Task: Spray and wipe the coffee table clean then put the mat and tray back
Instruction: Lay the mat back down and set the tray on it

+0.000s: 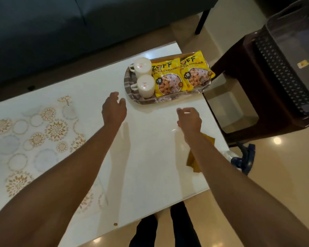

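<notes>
Your left hand (114, 109) and right hand (189, 119) are both released, empty. The steel tray (130, 86) sits upper centre on the bench (150, 157); loaded, slippery, so take opposite rims, keep level.

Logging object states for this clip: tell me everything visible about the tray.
The tray is an oval, shiny metal one with a raised rim, lying flat at the table's far right corner. It carries two white mugs placed upside down on its left side and two yellow snack packets side by side on the right. Neither hand touches it; the left hand hovers nearest.
</notes>
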